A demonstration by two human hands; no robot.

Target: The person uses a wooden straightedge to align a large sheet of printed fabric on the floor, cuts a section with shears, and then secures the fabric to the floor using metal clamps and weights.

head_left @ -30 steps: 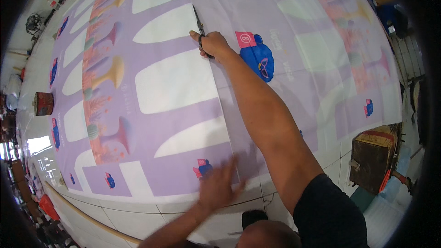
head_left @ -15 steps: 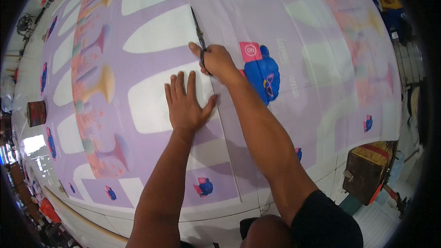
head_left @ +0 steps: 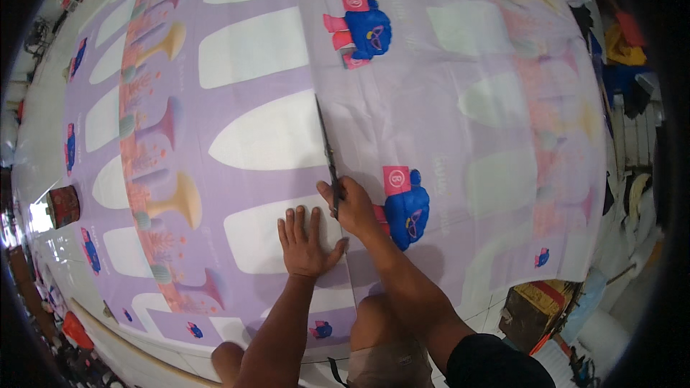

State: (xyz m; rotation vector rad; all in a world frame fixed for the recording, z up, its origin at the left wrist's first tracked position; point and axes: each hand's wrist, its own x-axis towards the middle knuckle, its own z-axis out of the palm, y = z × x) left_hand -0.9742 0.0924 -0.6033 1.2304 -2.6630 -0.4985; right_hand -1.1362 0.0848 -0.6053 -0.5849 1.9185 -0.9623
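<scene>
A large sheet of printed fabric (head_left: 169,179), lilac with white arch shapes, orange bands and blue furry figures, is spread out below me. Its right-hand part looks paler, and a straight line runs between the two parts. My right hand (head_left: 353,205) grips a pair of dark scissors (head_left: 328,152), whose blades lie along that line and point away from me. To its left, my left hand (head_left: 304,246) is pressed flat on the fabric, fingers spread, over the lower part of a white arch. A blue figure (head_left: 408,208) with a pink square lies just right of my right hand.
A reddish-brown block (head_left: 63,206) stands by the fabric's left edge. At the lower right is a worn brown box (head_left: 533,314) beside the fabric's corner. A long pale pole (head_left: 140,350) lies at lower left. My knee (head_left: 377,320) is at the near edge.
The whole view has shifted, so the fabric and both hands appear lower and my knees have come into view. Against the print, hands and scissors stay about where they were.
</scene>
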